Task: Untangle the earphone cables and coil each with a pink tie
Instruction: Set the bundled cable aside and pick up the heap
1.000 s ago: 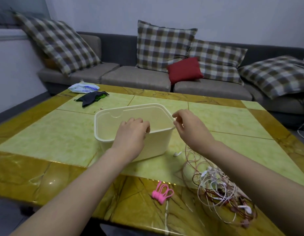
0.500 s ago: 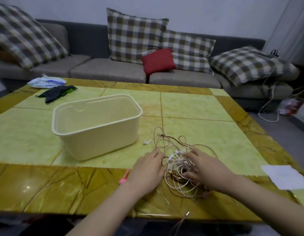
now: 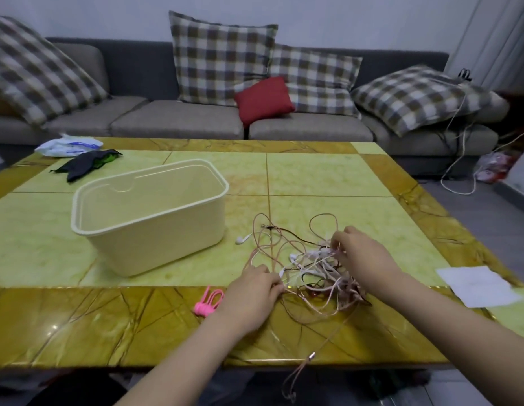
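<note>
A tangled heap of earphone cables (image 3: 315, 272), pink, white and dark red, lies on the green and yellow table (image 3: 172, 326) near its front edge. My left hand (image 3: 250, 291) pinches strands at the heap's left side. My right hand (image 3: 361, 254) pinches cables at the heap's top right. One white earbud (image 3: 243, 239) lies loose to the left of the tangle. A pink cable end (image 3: 310, 356) hangs over the table's front edge. A bunch of pink ties (image 3: 209, 301) lies just left of my left hand.
A cream plastic tub (image 3: 149, 212) stands to the left of the cables. A dark cloth (image 3: 84, 164) and a white packet (image 3: 68, 145) lie at the far left corner. A sheet of white paper (image 3: 477, 285) lies on the right edge. A grey sofa with checked cushions stands behind.
Both hands left the tub's rim and came down onto the cable heap. My right hand has since moved up to the heap's top right, and my left now pinches strands.
</note>
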The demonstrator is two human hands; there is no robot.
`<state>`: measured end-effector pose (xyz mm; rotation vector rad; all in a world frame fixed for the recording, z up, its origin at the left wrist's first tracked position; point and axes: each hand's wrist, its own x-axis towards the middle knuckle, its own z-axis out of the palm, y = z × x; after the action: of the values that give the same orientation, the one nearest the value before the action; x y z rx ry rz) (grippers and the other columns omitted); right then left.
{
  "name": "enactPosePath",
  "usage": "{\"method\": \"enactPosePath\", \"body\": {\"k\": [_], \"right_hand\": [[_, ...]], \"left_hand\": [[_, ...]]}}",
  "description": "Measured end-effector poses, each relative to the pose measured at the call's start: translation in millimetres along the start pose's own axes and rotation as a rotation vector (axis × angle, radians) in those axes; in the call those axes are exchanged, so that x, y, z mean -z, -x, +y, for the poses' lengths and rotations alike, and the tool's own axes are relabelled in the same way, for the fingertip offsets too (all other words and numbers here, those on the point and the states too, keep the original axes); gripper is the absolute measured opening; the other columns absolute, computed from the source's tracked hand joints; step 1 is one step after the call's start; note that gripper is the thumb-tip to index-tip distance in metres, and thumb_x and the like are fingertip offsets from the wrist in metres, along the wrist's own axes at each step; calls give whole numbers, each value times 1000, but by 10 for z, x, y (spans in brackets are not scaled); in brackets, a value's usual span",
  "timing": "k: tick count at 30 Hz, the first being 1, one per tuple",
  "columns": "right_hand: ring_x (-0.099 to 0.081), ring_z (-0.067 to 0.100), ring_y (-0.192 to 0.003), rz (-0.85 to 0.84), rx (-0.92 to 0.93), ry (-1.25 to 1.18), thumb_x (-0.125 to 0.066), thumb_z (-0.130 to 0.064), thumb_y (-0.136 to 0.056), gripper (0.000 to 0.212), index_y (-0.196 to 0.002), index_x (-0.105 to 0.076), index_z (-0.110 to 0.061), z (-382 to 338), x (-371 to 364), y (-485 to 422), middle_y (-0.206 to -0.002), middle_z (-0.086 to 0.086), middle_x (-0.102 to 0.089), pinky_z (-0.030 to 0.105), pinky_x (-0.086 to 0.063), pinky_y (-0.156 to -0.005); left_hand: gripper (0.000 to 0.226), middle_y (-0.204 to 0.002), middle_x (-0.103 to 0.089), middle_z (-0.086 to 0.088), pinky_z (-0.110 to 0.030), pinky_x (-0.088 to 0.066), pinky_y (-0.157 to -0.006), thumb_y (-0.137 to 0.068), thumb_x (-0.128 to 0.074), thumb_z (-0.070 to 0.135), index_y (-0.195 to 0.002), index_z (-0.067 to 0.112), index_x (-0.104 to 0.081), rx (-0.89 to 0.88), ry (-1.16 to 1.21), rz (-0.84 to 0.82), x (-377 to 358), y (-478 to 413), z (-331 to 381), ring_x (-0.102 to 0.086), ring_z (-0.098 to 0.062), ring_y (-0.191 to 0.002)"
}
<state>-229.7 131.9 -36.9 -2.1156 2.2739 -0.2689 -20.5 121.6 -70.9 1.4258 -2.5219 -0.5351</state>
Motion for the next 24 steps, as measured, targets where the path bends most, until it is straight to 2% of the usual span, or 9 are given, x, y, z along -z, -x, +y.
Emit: {"method": "enactPosePath", "body": {"k": [5,7,9,12,14,16,20,22,24], "right_hand": [[-52,23,-105,-106,13,30,-52,-7,-89,33,-120,-57,-19,48,48,29,-120,4,-48,34,-48,-82],[-44,22,-114,-47,110,36,-49,2,-83,49,-127,-53,-18,-22,49,122,-123,4,-44,31,-46,-85],[-44,19,-114,43,191,-27,-47,4,-82,51,-129,-52,-17,-134,87,215,-123,2,-44,29,-44,-83],[-47,14,-114,12,275,-107,-45,-9,-92,42,-132,-44,-20,-319,77,339,-126,-4,-42,24,-41,-78],[-48,13,-117,-59,276,-150,-48,-23,-95,47,-139,-31,-20,-376,-10,388,-132,-4,-40,25,-41,-85],[-55,15,-110,-62,207,-235,-50,-28,-95,56,-142,-21,-18,-395,-61,381,-131,-3,-45,27,-42,-85],[-62,20,-89,167,123,-378,-47,-26,-97,47,-138,-26,-17,-420,35,259,-115,-4,-52,30,-44,-68],[-60,21,-87,185,173,-274,-45,-29,-98,40,-135,-35,-21,-437,123,209,-115,-4,-48,30,-44,-65],[-56,22,-80,168,202,-181,-43,-31,-99,27,-122,-50,-18,-430,185,158,-109,-2,-44,34,-44,-63]], "left_hand": [[25,-107,-51,3,-25,-37,-75,-98,-44,35,-113,23,-60,-10,-66,17,-24,-36,49,-46,-15,-107],[25,-105,-53,3,-27,-40,-76,-97,-45,34,-110,22,-62,4,-39,43,-15,-49,55,-49,-16,-105],[24,-104,-54,3,-30,-43,-80,-97,-45,34,-109,23,-63,26,23,79,-3,-63,85,-52,-18,-102],[24,-107,-54,7,-36,-40,-91,-96,-45,37,-110,28,-63,42,60,166,32,-96,151,-50,-15,-105],[26,-110,-54,7,-37,-34,-94,-97,-43,38,-112,29,-63,38,52,214,82,-126,191,-46,-13,-109],[25,-109,-55,7,-36,-32,-95,-97,-43,37,-109,27,-63,4,61,263,154,-152,231,-44,-13,-110],[18,-89,-65,4,-22,-43,-80,-95,-50,20,-91,14,-67,-43,539,286,344,-163,340,-56,-12,-88],[18,-86,-67,3,-21,-46,-80,-95,-50,16,-88,14,-67,-43,707,268,441,-173,385,-60,-10,-86],[20,-85,-66,2,-21,-46,-81,-96,-48,14,-84,18,-65,-38,798,261,516,-209,403,-60,-9,-84]]}}
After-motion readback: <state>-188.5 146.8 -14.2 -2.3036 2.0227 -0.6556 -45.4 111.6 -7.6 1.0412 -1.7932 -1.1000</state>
